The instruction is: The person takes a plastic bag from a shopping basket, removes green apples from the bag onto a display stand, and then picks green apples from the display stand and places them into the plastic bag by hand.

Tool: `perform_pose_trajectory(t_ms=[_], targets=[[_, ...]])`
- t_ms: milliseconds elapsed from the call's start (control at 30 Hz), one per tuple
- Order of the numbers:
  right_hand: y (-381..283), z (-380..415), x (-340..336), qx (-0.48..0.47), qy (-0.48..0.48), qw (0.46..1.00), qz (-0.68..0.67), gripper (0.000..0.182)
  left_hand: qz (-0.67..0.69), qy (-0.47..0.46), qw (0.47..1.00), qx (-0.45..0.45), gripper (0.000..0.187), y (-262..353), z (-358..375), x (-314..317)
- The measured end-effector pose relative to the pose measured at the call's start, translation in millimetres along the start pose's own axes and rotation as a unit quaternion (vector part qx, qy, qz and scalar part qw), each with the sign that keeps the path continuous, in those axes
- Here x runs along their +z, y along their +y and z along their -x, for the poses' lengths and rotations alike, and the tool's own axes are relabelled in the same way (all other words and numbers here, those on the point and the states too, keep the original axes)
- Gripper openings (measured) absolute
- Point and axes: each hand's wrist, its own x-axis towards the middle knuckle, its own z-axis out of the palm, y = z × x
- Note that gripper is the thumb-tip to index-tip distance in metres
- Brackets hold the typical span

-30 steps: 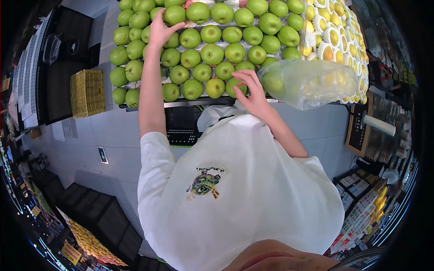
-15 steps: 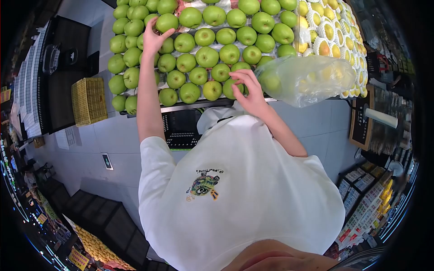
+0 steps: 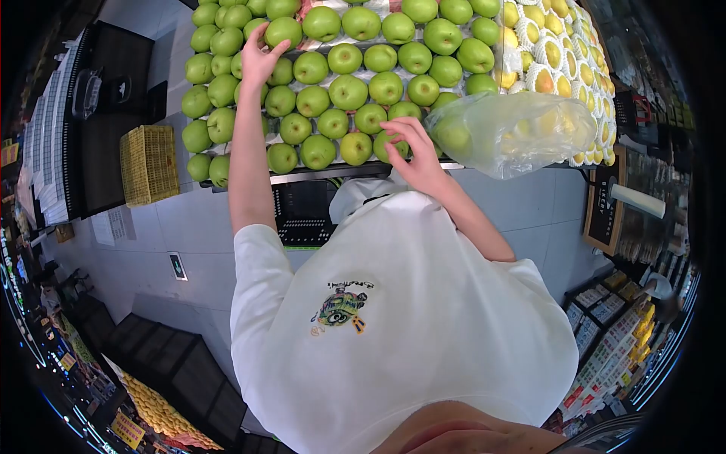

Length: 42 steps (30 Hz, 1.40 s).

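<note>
Rows of green apples (image 3: 349,92) fill the display in front of me. Far up on the left side, my left hand (image 3: 259,59) has its thumb and fingers around the near-left side of a green apple (image 3: 283,32), which sits among the others. My right hand (image 3: 420,163) hovers at the front row, fingers curved and thumb apart, over another green apple (image 3: 386,148) partly hidden behind it. Just right of that hand lies a clear plastic bag (image 3: 522,140), with a green apple (image 3: 454,135) showing through its left end.
Yellow fruit in white foam nets (image 3: 556,54) stands to the right of the apples. A black crate (image 3: 299,216) is under the display's front edge (image 3: 302,177). A yellow basket (image 3: 150,168) sits on the floor at left, and a framed sign (image 3: 603,198) at right.
The whole view has shifted slightly. My left hand's fingers have settled a little further round the same apple; my right hand and the bag look nearly unchanged.
</note>
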Motion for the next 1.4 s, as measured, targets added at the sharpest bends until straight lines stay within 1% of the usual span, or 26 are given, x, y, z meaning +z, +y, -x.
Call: perform_pose_trajectory(t_ms=[200,267,500,600,667,700,733,767,800,833,900,933,967,1000,1033,1067,1100,1133,1167,1200,1233,1267,1300,1333,1367,1400], targets=[[1,2,0,0.004,-0.004,1.000,-0.001,0.047,-0.026,0.011,1.000,0.004,0.086,19,3,-7],[0,4,-1,0.006,-0.002,1.000,0.001,0.047,-0.037,0.005,0.999,-0.020,0.085,24,5,-14],[-3,5,-3,0.007,0.002,1.000,0.007,0.047,-0.023,0.020,0.999,-0.029,0.082,12,3,-27],[-5,7,-4,0.002,0.006,1.000,0.004,0.046,-0.021,0.036,0.999,-0.015,0.075,18,6,-26],[-11,9,-5,-0.004,0.012,1.000,0.008,0.045,-0.121,0.088,0.989,0.004,0.062,30,11,-20],[-15,11,-8,-0.011,0.016,1.000,0.014,0.044,-0.118,0.080,0.990,0.007,0.062,49,16,-11],[-19,15,-12,-0.005,0.026,0.999,0.019,0.044,-0.120,0.071,0.989,0.058,0.056,82,26,1],[-25,20,-16,-0.034,0.044,0.998,0.041,0.043,-0.119,0.061,0.985,0.110,0.050,117,38,17],[-33,25,-22,-0.064,0.061,0.994,0.064,0.043,-0.072,0.047,0.985,0.150,0.044,150,49,37],[-46,26,-32,-0.138,0.133,0.967,0.167,0.041,-0.060,0.018,0.981,0.185,0.042,182,63,54],[-66,42,-64,-0.192,0.258,0.919,0.227,0.037,0.032,-0.064,0.976,0.205,0.038,236,93,90],[-67,51,-84,-0.192,0.311,0.899,0.243,0.039,0.079,-0.110,0.966,0.220,0.038,259,108,105],[-66,60,-104,-0.193,0.363,0.874,0.257,0.041,0.080,-0.150,0.955,0.242,0.037,282,121,115],[-58,67,-122,-0.177,0.428,0.840,0.282,0.046,0.115,-0.184,0.937,0.273,0.034,300,130,126],[-51,68,-138,-0.161,0.491,0.799,0.306,0.052,0.136,-0.231,0.923,0.277,0.032,314,139,137],[-47,69,-151,-0.159,0.497,0.795,0.309,0.052,0.152,-0.270,0.907,0.286,0.028,329,146,148],[-46,67,-164,-0.045,0.523,0.759,0.386,0.062,0.243,-0.311,0.886,0.243,0.025,336,155,171],[-45,65,-174,0.070,0.538,0.708,0.453,0.072,0.243,-0.317,0.883,0.245,0.025,343,162,198],[-44,63,-180,0.075,0.541,0.705,0.452,0.072,0.361,-0.365,0.848,0.131,0.023,347,169,225],[-42,60,-185,0.099,0.571,0.749,0.322,0.080,0.466,-0.400,0.790,0.012,0.022,347,171,245],[-42,57,-190,0.118,0.591,0.777,0.184,0.087,0.462,-0.403,0.790,0.011,0.022,340,165,262],[-43,57,-193,0.119,0.594,0.774,0.182,0.087,0.323,-0.403,0.855,0.035,0.022,332,156,280],[-45,59,-195,0.150,0.543,0.823,0.066,0.092,0.178,-0.395,0.900,0.058,0.022,324,150,296],[-47,62,-196,0.178,0.483,0.856,-0.051,0.097,0.176,-0.401,0.897,0.057,0.022,317,145,304],[-50,65,-194,0.169,0.449,0.874,-0.076,0.101,0.001,-0.443,0.889,0.116,0.021,307,138,306],[-51,67,-191,0.172,0.454,0.871,-0.078,0.101,-0.173,-0.469,0.848,0.175,0.021,299,133,305]])
